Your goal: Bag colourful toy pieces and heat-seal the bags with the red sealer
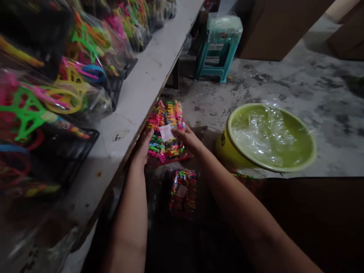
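Observation:
Beside the table edge, below its top, my two hands hold a clear plastic bag of small multicoloured plastic pieces [167, 146] between them. A white label lies on its front. My left hand [144, 146] grips the bag's left side, partly in shadow by the table edge. My right hand [187, 139] closes on the right side, its thumb near the label. A second, similar bag of coloured pieces [183, 195] lies lower down in the dark, apart from both hands. What the pieces are is too small to tell.
Left, a white table [125, 121] bears clear bags of bright plastic toys [65, 98] on black trays. On the floor to the right stands a yellow-green tub [229, 151] with clear plastic in it. A teal stool [218, 49] and cardboard boxes [278, 30] stand farther back.

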Motion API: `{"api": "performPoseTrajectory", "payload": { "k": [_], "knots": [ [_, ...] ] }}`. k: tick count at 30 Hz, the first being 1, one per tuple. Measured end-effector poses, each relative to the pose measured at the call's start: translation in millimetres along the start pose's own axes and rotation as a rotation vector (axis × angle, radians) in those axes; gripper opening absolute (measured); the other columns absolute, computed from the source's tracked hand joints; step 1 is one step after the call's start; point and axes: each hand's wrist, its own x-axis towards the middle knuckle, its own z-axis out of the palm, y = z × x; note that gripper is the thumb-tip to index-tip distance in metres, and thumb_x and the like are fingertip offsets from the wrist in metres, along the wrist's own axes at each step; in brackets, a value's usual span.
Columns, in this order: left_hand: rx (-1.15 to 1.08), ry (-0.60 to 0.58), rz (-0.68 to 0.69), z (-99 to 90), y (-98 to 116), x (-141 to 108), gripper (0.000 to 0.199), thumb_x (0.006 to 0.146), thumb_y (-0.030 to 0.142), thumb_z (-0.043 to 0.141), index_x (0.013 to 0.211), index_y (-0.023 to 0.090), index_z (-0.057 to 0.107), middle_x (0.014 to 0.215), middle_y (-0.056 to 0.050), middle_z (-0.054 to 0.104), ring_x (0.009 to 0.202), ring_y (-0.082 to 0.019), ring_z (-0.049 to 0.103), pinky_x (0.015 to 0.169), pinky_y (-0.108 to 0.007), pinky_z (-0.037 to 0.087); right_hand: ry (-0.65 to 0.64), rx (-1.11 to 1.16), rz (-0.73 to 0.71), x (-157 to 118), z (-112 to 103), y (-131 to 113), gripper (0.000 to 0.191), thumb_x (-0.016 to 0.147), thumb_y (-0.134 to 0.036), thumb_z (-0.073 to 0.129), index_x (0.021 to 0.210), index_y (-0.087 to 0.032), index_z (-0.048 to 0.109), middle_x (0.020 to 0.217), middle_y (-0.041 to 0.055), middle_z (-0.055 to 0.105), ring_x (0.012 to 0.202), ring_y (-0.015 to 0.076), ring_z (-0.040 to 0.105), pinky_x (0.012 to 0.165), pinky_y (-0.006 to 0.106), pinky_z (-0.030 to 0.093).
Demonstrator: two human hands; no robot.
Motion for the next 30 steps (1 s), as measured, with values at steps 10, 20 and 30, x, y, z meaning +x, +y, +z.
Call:
{"api": "performPoseTrajectory", "payload": {
  "k": [10, 20, 30],
  "knots": [
    [-0.033, -0.151, -0.53, -22.8, -128, -159, 0.073, 0.056, 0.038, 0.079, 0.12, 0.019, 0.051, 0.111, -0.009, 0.065, 0.1, -0.027, 0.062, 0.082, -0.034, 0.052, 0.338, 0.134, 0.151, -212, -83, 124, 0.088, 0.061, -0.028, 0.078, 0.136, -0.027, 0.032, 0.124, 0.0058, 0.057, 0.107, 0.0235, 0.058, 0.089, 0.037, 0.049],
    [0.325, -0.069, -0.476, -57.1, -214, -136, 0.072, 0.055, 0.045, 0.077, 0.119, 0.023, 0.051, 0.123, -0.009, 0.057, 0.111, -0.026, 0.055, 0.094, -0.04, 0.045, 0.436, -0.17, 0.253, -199, -135, 168, 0.056, 0.057, -0.044, 0.077, 0.106, -0.021, 0.06, 0.098, 0.002, 0.066, 0.093, 0.0198, 0.06, 0.081, 0.032, 0.048],
    [0.716, -0.456, -0.289, 82.6, -254, -231, 0.059, 0.055, 0.011, 0.067, 0.112, 0.016, 0.054, 0.12, -0.013, 0.059, 0.115, -0.025, 0.052, 0.102, -0.037, 0.039, 1.367, 0.432, 0.593, -355, -198, 168, 0.039, 0.075, -0.058, 0.05, 0.086, -0.023, 0.061, 0.079, 0.002, 0.066, 0.071, 0.018, 0.061, 0.062, 0.031, 0.047]
  ]
}}
